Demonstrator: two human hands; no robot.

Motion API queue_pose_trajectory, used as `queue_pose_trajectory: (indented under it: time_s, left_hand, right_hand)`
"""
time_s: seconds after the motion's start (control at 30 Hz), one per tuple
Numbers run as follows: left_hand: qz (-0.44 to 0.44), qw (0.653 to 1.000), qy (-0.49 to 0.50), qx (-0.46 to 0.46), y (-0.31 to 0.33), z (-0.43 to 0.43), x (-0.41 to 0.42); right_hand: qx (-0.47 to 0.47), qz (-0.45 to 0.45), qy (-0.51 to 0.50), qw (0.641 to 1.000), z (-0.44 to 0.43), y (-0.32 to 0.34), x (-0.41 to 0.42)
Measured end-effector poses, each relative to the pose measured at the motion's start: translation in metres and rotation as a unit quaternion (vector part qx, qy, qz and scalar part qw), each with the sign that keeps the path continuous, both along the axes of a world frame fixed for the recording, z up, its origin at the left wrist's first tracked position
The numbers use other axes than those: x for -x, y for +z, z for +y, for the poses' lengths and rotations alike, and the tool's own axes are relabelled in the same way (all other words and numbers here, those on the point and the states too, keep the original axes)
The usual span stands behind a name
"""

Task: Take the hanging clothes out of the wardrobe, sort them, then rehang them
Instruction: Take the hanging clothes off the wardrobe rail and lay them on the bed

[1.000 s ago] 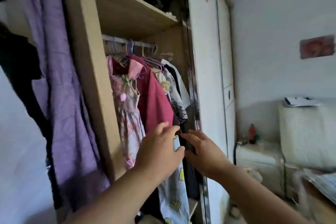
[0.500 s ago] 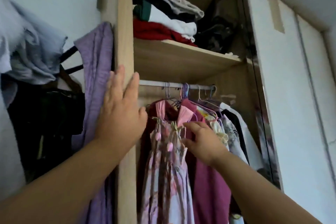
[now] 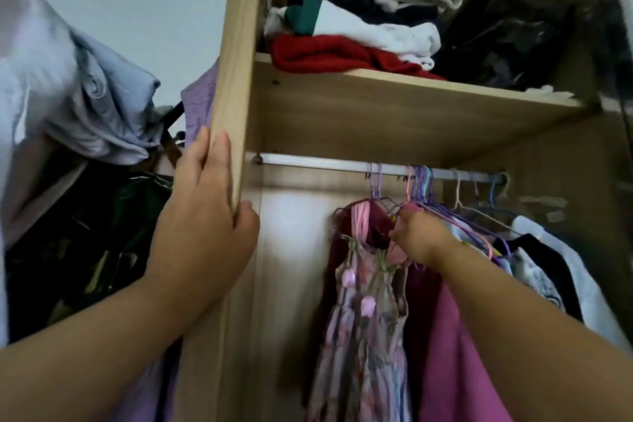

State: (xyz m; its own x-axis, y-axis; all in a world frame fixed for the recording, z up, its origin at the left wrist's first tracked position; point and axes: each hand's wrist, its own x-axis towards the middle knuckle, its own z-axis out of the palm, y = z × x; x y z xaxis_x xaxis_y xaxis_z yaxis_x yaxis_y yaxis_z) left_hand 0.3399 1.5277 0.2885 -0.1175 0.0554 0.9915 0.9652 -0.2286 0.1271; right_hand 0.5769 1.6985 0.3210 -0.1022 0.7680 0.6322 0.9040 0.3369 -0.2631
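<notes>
Clothes (image 3: 394,301): all on the rail (image 3: 308,163) inside the wardrobe, bunched at its right half; none taken out yet.
Nearest garment: a floral dress (image 3: 366,319) at the left end of the bunch, with a magenta top (image 3: 455,353) touching it on the right.
Right hand (image 3: 418,236): fingers curled in at the top of the dress, just below the hangers (image 3: 419,181); whether it has the strap or the hanger wire, I cannot tell.
Left hand (image 3: 202,226): grips the side panel (image 3: 236,62), fingers along the outer face, thumb hooked round the inner edge.
Change: half a second ago the right hand was lower, on the dress front; it has climbed to the hanger neck. The left hand, then flat on the panel, has now taken hold.
Meaning: judged as the start of removal, braced for lifting the first hanger.
Risk: hooks sit tight together, so neighbours may lift too.
Above: folded clothes (image 3: 352,31) on the shelf (image 3: 376,113).
</notes>
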Motion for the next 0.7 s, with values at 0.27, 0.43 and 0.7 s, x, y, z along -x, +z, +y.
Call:
queue_pose_trajectory:
  time_s: [0.27, 0.43, 0.7]
  left_hand:
    - [0.007, 0.999, 0.032, -0.001, 0.001, -0.003, -0.002]
    - [0.02, 0.999, 0.033, -0.011, 0.003, -0.002, -0.002]
    - [-0.003, 0.999, 0.032, 0.008, 0.001, -0.004, -0.003]
  right_hand:
    - [-0.008, 0.036, 0.031, 0.999, 0.042, 0.009, 0.026]
    - [-0.051, 0.052, 0.034, 0.997, 0.05, 0.018, 0.027]
    - [-0.129, 0.114, 0.057, 0.983, 0.028, 0.039, 0.013]
